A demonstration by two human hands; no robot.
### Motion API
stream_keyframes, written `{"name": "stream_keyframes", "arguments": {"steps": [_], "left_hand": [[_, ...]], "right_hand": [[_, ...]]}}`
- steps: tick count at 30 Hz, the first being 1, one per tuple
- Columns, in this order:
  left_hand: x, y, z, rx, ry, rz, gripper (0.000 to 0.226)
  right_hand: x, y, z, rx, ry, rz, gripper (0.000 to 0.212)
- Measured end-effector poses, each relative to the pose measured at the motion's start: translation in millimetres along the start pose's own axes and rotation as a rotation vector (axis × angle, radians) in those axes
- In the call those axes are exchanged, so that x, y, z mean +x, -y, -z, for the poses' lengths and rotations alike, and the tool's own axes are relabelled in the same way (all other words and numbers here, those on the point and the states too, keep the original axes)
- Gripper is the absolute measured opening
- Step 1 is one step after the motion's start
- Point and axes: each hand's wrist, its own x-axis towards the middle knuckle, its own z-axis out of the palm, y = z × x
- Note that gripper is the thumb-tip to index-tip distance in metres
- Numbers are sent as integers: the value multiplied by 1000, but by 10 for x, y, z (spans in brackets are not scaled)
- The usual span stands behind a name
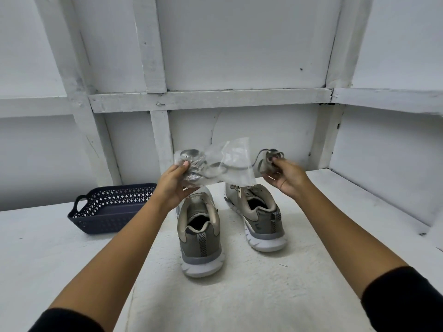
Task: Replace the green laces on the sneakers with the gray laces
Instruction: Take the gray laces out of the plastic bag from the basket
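You hold gray laces in the air above two sneakers on a table.
Your left hand grips a clear bag of coiled gray laces, its mouth turned toward your right hand. That hand pinches a lace bundle just clear of the bag, seemingly for unpacking. The nearer sneaker and farther sneaker stand below, heels toward you, eyelets hidden.

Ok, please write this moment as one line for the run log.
left hand: holds plastic bag | right hand: holds gray lace bundle | sneakers: on table, heels toward camera | basket: left of sneakers
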Motion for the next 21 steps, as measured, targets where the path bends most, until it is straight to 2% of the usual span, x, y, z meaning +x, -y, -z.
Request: {"name": "stream_keyframes", "arguments": {"steps": [3, 5, 7, 12, 16, 21], "left_hand": [[7, 36, -96, 14, 33, -6, 8], [8, 34, -117, 14, 34, -20, 9], [13, 17, -103, 17, 30, -39, 10], [24, -46, -73, 6, -21, -93, 11], [-4, -88, -69, 0, -20, -108, 12], [-63, -120, -83, -9, 50, -112, 13]], "right_hand": [[-22, 10, -41, -363, 138, 25, 20], [-13, 2, -51, -502, 229, 40, 18], [-20, 6, -81, -524, 247, 61, 18], [-2, 17, -136, -365, 252, 80, 20], [-34, -32, -183, -503, 312, 105, 19], [-20, -113, -274, -655, 318, 107, 29]]}}
